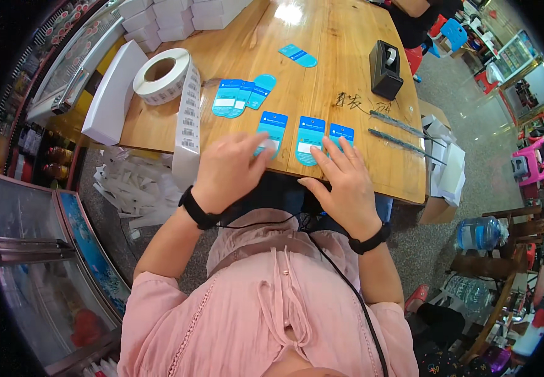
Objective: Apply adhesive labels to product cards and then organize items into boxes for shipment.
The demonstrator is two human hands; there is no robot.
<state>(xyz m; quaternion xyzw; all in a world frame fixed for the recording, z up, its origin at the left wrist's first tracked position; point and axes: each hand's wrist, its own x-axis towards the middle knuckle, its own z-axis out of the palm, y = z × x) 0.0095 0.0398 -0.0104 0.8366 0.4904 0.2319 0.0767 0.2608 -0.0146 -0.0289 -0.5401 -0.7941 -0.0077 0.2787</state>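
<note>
Three blue hang cards lie in a row by the table's near edge. My left hand (231, 168) is over the lower part of the left card (273, 124), its thumb and forefinger apart at a white patch there. The middle card (311, 132) lies flat between my hands, a white patch on it too. Fingers spread, my right hand (346, 185) rests at the right card (341, 132) and hides most of it; its forefinger reaches the middle card's edge. Further back are a small overlapping group of blue cards (227, 94) and one lone card (298, 55).
A roll of printed labels (181, 78) stands at the left, its strip hanging over the wooden table's (347, 81) edge. Beside it is a white box (114, 94). At the right are a black tape dispenser (385, 70), two dark slender tools (401, 143) and an open carton (445, 163).
</note>
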